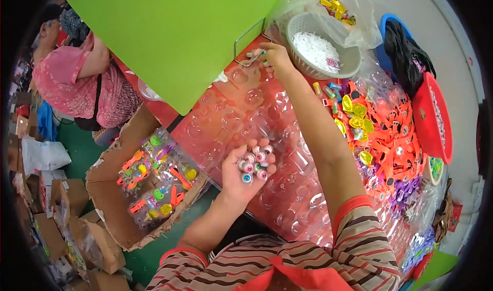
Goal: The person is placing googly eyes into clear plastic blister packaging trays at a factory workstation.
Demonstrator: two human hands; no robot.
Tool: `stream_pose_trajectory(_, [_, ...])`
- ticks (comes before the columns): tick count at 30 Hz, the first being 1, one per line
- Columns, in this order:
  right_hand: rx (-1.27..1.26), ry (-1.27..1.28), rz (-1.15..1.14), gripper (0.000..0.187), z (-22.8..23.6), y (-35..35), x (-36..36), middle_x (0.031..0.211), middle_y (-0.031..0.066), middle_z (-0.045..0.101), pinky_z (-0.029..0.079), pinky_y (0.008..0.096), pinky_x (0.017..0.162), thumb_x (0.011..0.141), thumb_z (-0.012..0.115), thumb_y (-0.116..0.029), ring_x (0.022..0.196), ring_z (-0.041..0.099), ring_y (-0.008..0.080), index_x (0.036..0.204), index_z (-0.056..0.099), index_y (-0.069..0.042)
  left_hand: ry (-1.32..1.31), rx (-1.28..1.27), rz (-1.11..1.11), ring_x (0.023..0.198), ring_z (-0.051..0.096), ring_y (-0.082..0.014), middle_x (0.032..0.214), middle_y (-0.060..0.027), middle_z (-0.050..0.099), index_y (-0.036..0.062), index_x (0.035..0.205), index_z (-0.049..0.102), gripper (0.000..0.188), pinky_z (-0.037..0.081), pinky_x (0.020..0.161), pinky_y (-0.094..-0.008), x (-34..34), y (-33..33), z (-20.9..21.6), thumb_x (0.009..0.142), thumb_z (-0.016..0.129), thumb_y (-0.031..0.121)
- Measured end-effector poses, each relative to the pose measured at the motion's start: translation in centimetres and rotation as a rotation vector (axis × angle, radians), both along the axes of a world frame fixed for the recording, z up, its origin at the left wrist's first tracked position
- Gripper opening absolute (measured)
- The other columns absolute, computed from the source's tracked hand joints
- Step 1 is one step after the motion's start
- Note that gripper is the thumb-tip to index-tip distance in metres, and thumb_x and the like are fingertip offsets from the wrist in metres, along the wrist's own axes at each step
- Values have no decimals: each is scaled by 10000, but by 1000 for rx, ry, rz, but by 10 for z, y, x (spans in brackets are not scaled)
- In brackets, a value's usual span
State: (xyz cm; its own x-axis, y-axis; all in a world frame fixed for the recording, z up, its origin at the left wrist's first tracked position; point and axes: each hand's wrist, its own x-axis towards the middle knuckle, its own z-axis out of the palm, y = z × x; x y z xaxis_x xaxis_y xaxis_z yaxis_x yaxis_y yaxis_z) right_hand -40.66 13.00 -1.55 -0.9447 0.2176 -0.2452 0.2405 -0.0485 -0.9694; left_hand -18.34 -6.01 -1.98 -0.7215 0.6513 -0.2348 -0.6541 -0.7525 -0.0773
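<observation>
Cupped palm up over the red table [181, 133], my left hand [232, 174] holds a heap of small toy eyeballs [248, 157], white with pink, blue and green irises. My right hand [277, 58] reaches to the far part of the table, beside the wire stand [237, 52]. Its fingers are bent round a few more eyeballs, partly hidden by the hand. Clear plastic blister trays [295, 162] with moulded hollows cover the table beneath both arms.
Right of my arm lie orange toy watches [395, 157] and yellow foil pieces [358, 110]. A grey basket [336, 75] of white shreds stands behind, a red basin [430, 119] farther right. A green board [174, 34] overhangs the far left. Filled packs lie in a carton [110, 188]; a person [77, 80] sits beyond.
</observation>
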Motion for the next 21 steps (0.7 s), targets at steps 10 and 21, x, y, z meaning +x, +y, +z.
stream_pose_trajectory(10, [34,-28,45,503,-1,16,0,776,118,626,330,262,392,727,561,60,520,527,138,1228,538,30,-30,7,-20,848,598,-328,1067,-122,621,80,949,630,194,504,677,-437,7,-6,-10,865,520,216])
stream_pose_trajectory(21, [289,-34,114,369,0,17,-6,814,70,617,303,231,393,778,602,-13,542,535,113,1146,591,2,-69,53,-46,866,602,-337,1101,-132,610,66,967,630,212,511,688,-454,13,-13,-12,870,508,210])
